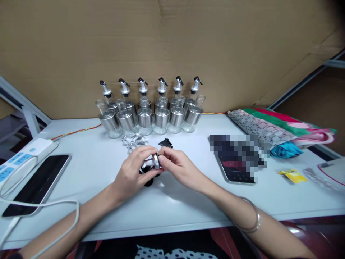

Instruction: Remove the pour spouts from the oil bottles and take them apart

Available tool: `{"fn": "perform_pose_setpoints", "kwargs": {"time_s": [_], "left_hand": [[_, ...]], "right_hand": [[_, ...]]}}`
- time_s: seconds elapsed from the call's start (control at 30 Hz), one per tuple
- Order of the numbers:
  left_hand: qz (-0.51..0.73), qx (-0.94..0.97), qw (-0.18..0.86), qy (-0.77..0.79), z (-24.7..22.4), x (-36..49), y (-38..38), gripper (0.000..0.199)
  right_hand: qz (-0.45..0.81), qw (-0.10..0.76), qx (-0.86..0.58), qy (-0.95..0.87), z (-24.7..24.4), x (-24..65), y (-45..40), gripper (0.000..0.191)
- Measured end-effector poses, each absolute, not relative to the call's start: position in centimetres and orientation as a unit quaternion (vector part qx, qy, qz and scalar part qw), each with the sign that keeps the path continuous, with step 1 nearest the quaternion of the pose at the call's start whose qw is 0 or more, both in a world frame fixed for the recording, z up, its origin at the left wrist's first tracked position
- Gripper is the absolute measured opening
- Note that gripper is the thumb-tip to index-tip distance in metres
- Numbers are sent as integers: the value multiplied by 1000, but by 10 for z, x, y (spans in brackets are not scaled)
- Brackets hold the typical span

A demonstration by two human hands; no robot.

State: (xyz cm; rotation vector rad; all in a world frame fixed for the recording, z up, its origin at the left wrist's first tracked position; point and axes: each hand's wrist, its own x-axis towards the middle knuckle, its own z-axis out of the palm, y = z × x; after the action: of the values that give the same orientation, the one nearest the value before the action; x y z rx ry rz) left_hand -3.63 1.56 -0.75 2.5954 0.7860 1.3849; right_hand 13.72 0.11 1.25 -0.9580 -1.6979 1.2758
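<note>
Between my two hands is a silver pour spout (154, 161), lying on its side above the table. My left hand (132, 169) is closed around its body, the thumb below and the fingers above. The fingertips of my right hand (180, 167) pinch its wide end; whatever small part they press there is mostly hidden. Under my left hand, round black parts (148, 181) lie partly covered. Just behind my hands are a pile of silver spout pieces (134, 139) and a cluster of small black levers (165, 143).
Glass bottles with steel sleeves (162, 117) stand in two rows at the back, the rear ones topped with spouts (162, 86). A phone (40, 183) and a power strip (24, 158) lie left. Another phone (234, 165), a patterned bag (264, 126) and a yellow packet (293, 176) lie right.
</note>
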Motion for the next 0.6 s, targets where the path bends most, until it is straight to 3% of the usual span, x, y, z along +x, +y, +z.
{"fn": "perform_pose_setpoints", "kwargs": {"time_s": [0.1,0.37,0.6], "left_hand": [[452,855,49,251,-4,-38,14,32],[416,879,50,229,8,-51,20,28],[411,877,125,216,15,-53,22,30]], "right_hand": [[485,386,-396,-677,12,137,1,33],[444,401,-407,-690,12,134,-3,25],[230,433,-335,-805,10,139,0,15]]}}
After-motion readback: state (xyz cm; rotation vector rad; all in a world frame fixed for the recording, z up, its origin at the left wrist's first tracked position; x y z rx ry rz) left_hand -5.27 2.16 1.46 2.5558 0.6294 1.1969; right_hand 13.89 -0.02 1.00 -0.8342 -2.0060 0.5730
